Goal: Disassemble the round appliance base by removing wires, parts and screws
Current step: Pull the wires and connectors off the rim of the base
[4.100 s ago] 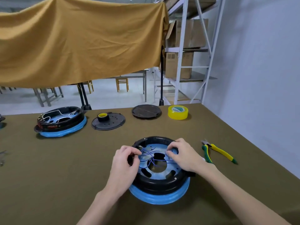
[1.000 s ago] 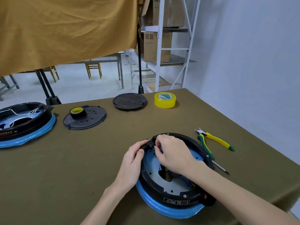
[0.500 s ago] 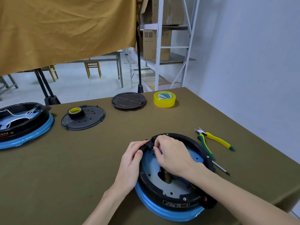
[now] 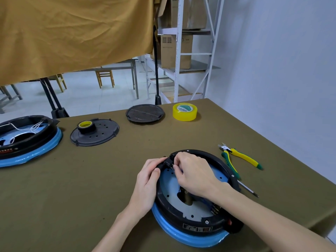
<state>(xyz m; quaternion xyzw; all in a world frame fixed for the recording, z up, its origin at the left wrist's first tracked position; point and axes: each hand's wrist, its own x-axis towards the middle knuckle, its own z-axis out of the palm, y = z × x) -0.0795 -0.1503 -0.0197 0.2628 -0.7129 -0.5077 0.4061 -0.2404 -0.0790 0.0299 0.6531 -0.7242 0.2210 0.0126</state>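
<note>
Pliers (image 4: 241,157) and a screwdriver (image 4: 248,190) lay right of the round base (image 4: 190,211) at the table's near edge; left hand (image 4: 147,184) gripped its rim, right hand (image 4: 194,173) pinched a small black part, as half a second before.

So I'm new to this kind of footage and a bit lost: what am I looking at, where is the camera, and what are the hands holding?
There is no machine here. The camera sits on a person's head, looking forward and down at their own two bare hands over an olive-covered table.

The left hand grips the outer edge of a round appliance base, black with a blue rim. The right hand reaches inside it, its fingers pinching a small black part at the rim.

Also on the table: yellow-handled cutters, a screwdriver tip beside the base, a yellow tape roll, two dark round covers, one with a small tape roll on it, and a second base with white wires at the far left.
</note>
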